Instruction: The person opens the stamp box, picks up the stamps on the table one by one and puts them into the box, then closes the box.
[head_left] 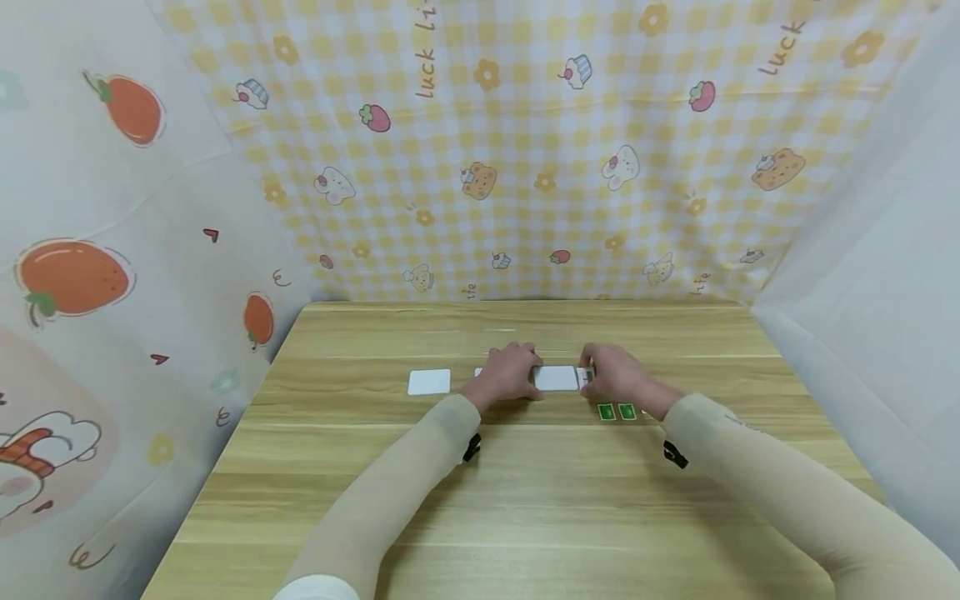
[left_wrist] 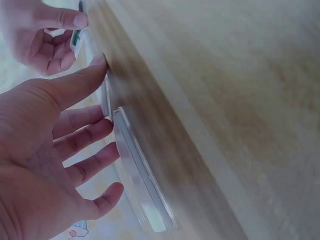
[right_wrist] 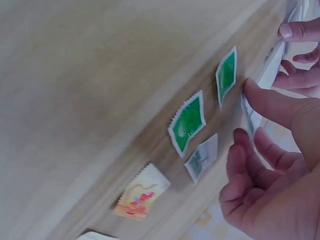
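Note:
A white card (head_left: 556,378) lies between both hands on the wooden table. My left hand (head_left: 510,372) holds its left end, thumb at the near edge and fingers at the far edge. By the card's right end, my right hand (head_left: 618,372) pinches a small pale stamp (head_left: 585,377) between thumb and fingers. The right wrist view shows that stamp (right_wrist: 248,112) mostly covered by the hand. Two green stamps (right_wrist: 187,124) with toothed white edges lie just below the right hand. Beneath the left hand, a flat white piece with clear layered edges (left_wrist: 140,170) is partly hidden.
Another white card (head_left: 429,382) lies farther left. An orange and cream stamp (right_wrist: 142,194) and a grey-green stamp (right_wrist: 202,157) lie beyond the green ones. A checked cloth (head_left: 487,125) hangs behind the table (head_left: 525,517), with more cloth along both sides.

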